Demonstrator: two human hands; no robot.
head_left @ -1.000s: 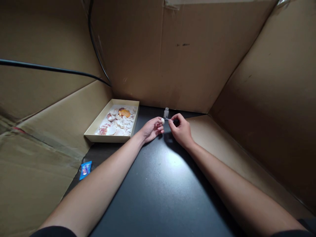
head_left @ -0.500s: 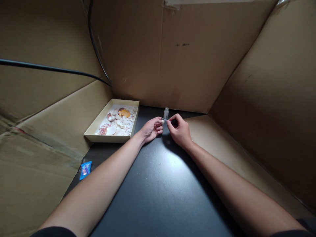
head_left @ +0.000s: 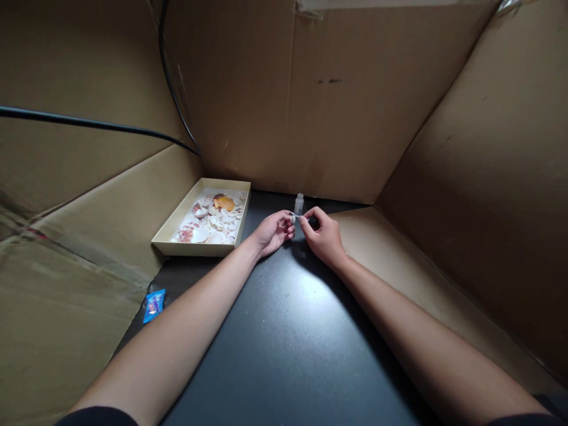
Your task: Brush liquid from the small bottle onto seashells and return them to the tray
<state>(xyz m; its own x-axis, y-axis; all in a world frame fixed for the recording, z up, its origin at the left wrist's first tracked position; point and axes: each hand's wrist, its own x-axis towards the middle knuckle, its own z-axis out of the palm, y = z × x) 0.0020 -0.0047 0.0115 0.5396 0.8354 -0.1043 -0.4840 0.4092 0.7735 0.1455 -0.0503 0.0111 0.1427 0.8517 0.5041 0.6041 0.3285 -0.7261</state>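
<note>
Bringing one slim tool (head_left: pixel 297 215), pinched in the right hand (head_left: pixel 326 236), to one small whitish piece (head_left: pixel 293 219), pinched in the left hand (head_left: pixel 272 234) just in front of one small bottle (head_left: pixel 299 203), looks like the step in hand; the next move calls for a light, steady touch. Leftward sit one blue packet (head_left: pixel 154 305) and one tray (head_left: pixel 190 249), holding one orange shell (head_left: pixel 225 203) among other shells (head_left: pixel 216 223) too crowded to count.
</note>
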